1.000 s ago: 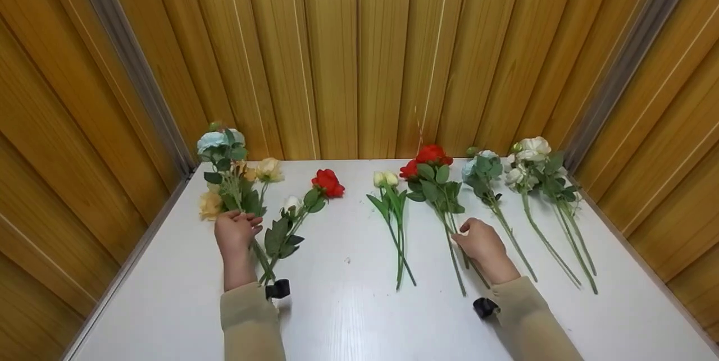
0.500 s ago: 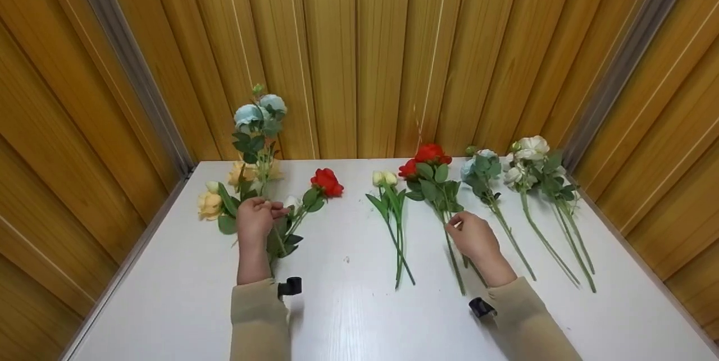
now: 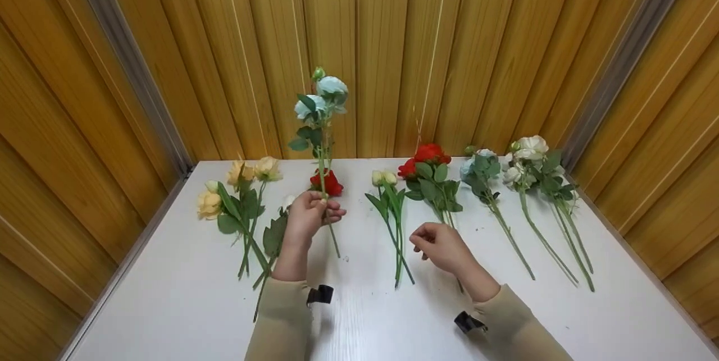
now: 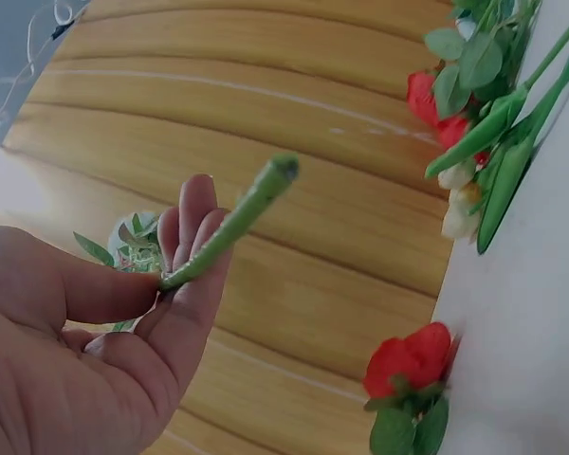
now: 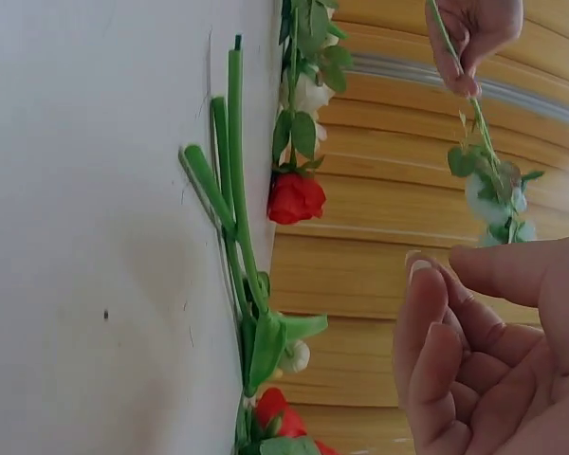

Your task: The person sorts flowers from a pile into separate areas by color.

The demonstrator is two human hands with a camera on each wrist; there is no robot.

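Note:
A pale blue artificial rose spray (image 3: 323,105) stands upright above the table, its stem pinched between the thumb and fingers of my left hand (image 3: 306,218). The cut end of its green stem (image 4: 232,223) points toward the camera in the left wrist view. Behind that hand lie a red rose (image 3: 327,182) and a white rose, mostly hidden by the fingers. My right hand (image 3: 444,246) hovers with loosely curled fingers and nothing in them, over the red rose stems. Just left of it lie cream tulips (image 3: 385,178) with crossed stems. In the right wrist view the thumb (image 5: 512,270) nears the fingertips.
Yellow roses (image 3: 210,204) lie at the left on the white table (image 3: 168,299). Right of the tulips are red roses (image 3: 431,153), another pale blue spray (image 3: 482,167) and white roses (image 3: 531,150). Wood-patterned panels (image 3: 382,58) wall in the back and sides.
My left hand has lifted the pale blue rose spray from the left flowers and carried it rightward, turning it upright. My right hand has shifted left, off the red rose stems toward the tulips.

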